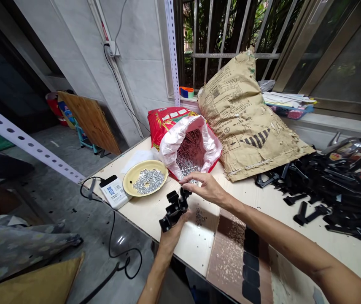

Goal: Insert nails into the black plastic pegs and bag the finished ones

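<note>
My left hand (171,236) is closed around a black plastic part (174,207) with several rounded, cup-like sections, held above the table edge. At the part's upper end my right hand (208,188) has thumb and forefinger brought together; what lies between them is too small to make out. Just beyond stands a red and white sack (176,158), its mouth open toward me, with long thin metal pins (190,147) inside. A yellow dish (128,182) of small silvery metal pieces (149,180) sits to the left of the sack.
A white power bank (115,193) with a cable lies at the table's left edge. Black plastic pieces (335,190) are heaped on the right, near a glass kettle (353,147). A large brown paper sack (246,118) leans at the window. Dark pads (251,264) line a brown board (226,253).
</note>
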`<state>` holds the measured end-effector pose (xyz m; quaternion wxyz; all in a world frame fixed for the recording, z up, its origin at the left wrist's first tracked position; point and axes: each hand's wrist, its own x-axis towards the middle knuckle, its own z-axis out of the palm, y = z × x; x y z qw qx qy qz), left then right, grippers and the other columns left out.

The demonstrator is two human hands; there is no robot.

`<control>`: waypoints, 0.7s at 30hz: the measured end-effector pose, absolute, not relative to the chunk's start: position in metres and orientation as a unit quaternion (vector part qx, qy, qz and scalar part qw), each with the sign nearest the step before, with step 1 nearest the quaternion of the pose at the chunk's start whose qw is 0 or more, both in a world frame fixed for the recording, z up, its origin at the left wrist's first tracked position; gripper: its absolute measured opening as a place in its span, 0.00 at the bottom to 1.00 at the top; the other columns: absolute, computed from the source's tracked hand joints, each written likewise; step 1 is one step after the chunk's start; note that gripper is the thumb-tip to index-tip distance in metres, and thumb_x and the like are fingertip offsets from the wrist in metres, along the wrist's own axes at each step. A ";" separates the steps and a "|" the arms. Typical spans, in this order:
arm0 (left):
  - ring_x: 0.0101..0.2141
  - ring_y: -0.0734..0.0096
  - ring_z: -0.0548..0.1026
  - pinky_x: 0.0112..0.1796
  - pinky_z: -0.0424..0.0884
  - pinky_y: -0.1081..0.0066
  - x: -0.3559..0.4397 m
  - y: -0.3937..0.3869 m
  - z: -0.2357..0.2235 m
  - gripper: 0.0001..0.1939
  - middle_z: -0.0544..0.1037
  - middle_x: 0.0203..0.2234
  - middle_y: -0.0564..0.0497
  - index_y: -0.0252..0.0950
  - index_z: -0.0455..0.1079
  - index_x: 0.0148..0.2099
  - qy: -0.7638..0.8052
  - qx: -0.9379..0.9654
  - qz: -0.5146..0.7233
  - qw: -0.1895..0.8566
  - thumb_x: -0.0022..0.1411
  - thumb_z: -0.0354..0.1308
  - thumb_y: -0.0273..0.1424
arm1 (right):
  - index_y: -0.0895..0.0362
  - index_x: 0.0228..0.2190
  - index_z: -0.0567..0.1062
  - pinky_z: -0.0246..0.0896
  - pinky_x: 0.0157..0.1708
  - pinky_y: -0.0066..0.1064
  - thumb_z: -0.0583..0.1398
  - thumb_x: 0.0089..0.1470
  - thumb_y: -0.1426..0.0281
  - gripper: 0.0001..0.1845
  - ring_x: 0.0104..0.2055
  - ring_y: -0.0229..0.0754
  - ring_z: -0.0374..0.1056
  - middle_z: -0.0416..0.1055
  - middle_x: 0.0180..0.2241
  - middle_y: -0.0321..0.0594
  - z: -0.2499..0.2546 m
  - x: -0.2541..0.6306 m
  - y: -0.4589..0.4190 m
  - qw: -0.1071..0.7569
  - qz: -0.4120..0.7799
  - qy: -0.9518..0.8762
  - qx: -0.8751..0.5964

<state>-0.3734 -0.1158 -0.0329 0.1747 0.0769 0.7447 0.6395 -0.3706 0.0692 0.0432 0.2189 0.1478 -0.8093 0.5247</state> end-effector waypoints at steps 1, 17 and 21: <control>0.35 0.62 0.75 0.43 0.67 0.64 -0.373 -0.116 -0.031 0.16 0.78 0.28 0.49 0.37 0.75 0.31 0.741 0.075 0.646 0.166 0.46 0.64 0.45 | 0.55 0.41 0.74 0.62 0.43 0.32 0.56 0.59 0.67 0.10 0.42 0.38 0.68 0.73 0.40 0.40 0.043 -0.371 0.071 0.229 0.508 -0.817 0.148; 0.43 0.57 0.75 0.48 0.67 0.61 -0.382 -0.123 -0.027 0.15 0.80 0.35 0.48 0.39 0.75 0.35 0.757 0.070 0.646 0.076 0.46 0.66 0.41 | 0.56 0.42 0.65 0.63 0.35 0.34 0.45 0.63 0.72 0.11 0.36 0.40 0.64 0.67 0.36 0.42 -0.015 -0.383 0.077 0.286 0.269 -0.902 0.182; 0.39 0.59 0.76 0.43 0.69 0.64 -0.383 -0.122 -0.029 0.15 0.79 0.35 0.47 0.37 0.74 0.37 0.743 0.138 0.654 0.047 0.47 0.66 0.39 | 0.52 0.52 0.56 0.67 0.34 0.31 0.52 0.61 0.68 0.18 0.33 0.36 0.67 0.65 0.34 0.36 0.037 -0.376 0.074 0.388 0.560 -0.732 0.017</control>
